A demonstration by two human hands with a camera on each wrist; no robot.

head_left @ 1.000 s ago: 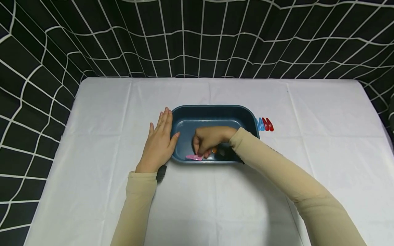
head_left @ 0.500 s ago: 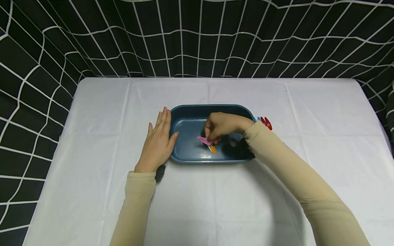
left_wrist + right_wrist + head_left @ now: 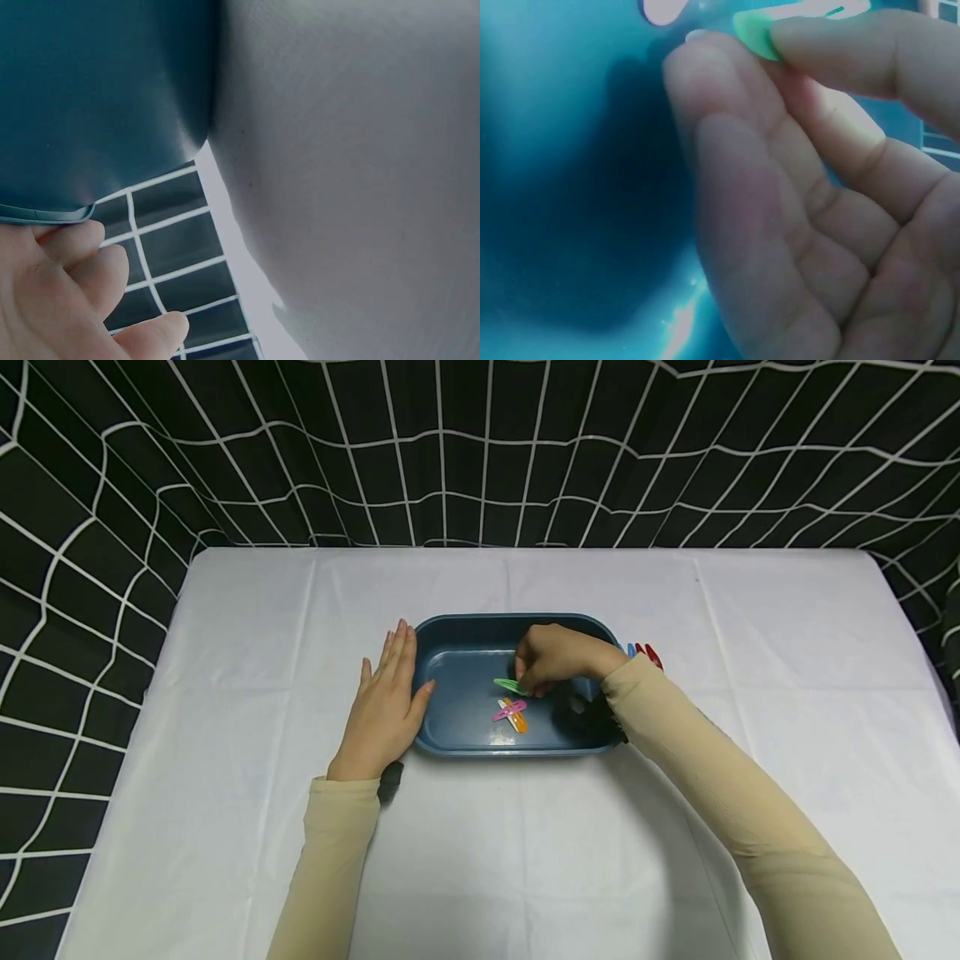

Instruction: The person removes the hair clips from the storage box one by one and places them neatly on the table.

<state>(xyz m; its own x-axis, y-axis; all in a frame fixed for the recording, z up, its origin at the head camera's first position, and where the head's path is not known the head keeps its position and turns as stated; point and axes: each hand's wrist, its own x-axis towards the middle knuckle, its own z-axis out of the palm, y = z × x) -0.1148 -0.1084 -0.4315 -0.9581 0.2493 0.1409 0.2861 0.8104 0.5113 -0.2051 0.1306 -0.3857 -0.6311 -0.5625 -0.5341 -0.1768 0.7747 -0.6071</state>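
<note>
A blue plastic tray (image 3: 457,718) stands on the table. My left hand (image 3: 381,714) rests with straight fingers against its left rim; in the left wrist view the fingers touch the tray's edge. Over the tray, my right hand (image 3: 551,658) pinches a green snap hair clip (image 3: 510,686) between thumb and fingertips, also seen in the right wrist view as a green clip (image 3: 757,34). Just below it, a pink hair clip (image 3: 510,711) lies crossed over an orange hair clip (image 3: 520,723) on the tray floor. A white piece shows beside them, its kind unclear.
Outside the tray's right end lie red hair clips (image 3: 653,656) and a blue hair clip (image 3: 631,650), partly hidden by the right sleeve. White cloth (image 3: 300,610) covers the table. A black backdrop with white netting (image 3: 465,460) rises behind and at the sides.
My right hand has moved up and right inside the tray. It carried the pink clip onto the orange one, let it go, and now holds the green clip. The left hand has stayed put.
</note>
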